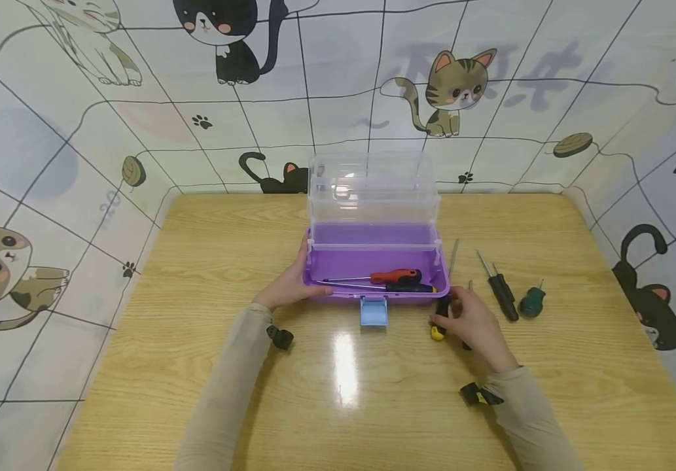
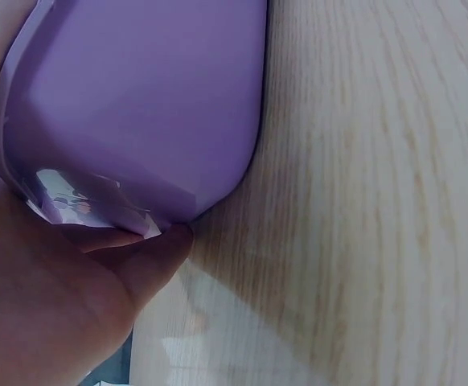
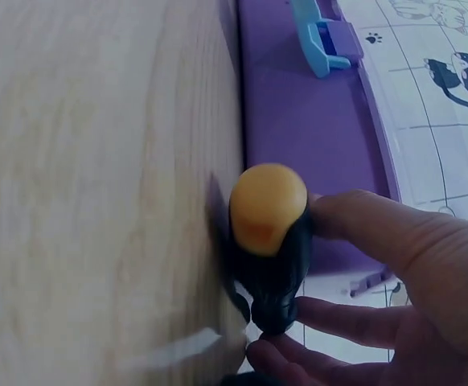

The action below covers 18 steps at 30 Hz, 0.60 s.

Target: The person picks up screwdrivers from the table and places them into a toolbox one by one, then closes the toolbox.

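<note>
A purple toolbox (image 1: 343, 261) stands on the table with its clear lid (image 1: 373, 186) raised and its blue latch (image 1: 374, 313) hanging down in front. My left hand (image 1: 289, 286) grips the box's left end, thumb along the front; the left wrist view shows fingers at the purple wall (image 2: 153, 104). At the box's front right corner, my right hand (image 1: 479, 327) pinches a black screwdriver (image 1: 440, 317) by its handle. That handle's yellow end (image 3: 268, 201) faces the right wrist camera. Inside the box lie a red screwdriver (image 1: 399, 276) and a black-handled screwdriver (image 1: 405, 287).
Right of my right hand lie a long black screwdriver (image 1: 504, 299) and a slimmer black one, beside a stubby green screwdriver (image 1: 532, 303). Another screwdriver is mostly hidden beneath my right hand. A cat-print backdrop (image 1: 338, 118) rises behind the wooden table (image 1: 220, 242) and along both sides.
</note>
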Each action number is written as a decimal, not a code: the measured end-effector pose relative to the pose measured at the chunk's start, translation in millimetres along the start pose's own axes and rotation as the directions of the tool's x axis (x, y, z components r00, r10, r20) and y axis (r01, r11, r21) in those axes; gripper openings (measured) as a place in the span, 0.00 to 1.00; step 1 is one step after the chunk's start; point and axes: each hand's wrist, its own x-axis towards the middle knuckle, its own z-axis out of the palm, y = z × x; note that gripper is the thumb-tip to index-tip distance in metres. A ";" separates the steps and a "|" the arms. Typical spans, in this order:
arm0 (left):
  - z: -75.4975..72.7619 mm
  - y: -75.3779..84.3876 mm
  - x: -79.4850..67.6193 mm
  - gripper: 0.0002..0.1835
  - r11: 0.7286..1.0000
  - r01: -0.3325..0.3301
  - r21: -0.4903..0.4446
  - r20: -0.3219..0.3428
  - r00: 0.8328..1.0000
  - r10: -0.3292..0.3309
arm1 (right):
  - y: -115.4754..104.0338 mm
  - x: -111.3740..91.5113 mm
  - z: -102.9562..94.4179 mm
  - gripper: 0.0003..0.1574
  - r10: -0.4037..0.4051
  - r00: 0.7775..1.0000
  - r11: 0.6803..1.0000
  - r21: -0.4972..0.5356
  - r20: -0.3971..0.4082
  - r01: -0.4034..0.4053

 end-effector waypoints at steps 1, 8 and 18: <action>0.3 -0.1 0.5 0.67 1.000 -0.004 -0.004 0.000 1.000 0.004 | 2.1 -0.3 -1.1 0.38 0.004 1.000 1.000 0.006 0.006 -0.004; 0.1 -1.5 1.3 0.67 0.999 -0.027 -0.029 0.007 1.000 0.027 | 7.9 -4.1 -8.5 0.38 0.013 1.000 1.000 0.006 0.004 -0.013; 0.9 2.7 0.0 0.67 1.000 -0.008 -0.010 0.004 1.000 0.008 | 4.9 -7.1 -6.5 0.38 0.043 0.996 0.992 -0.116 -0.083 -0.053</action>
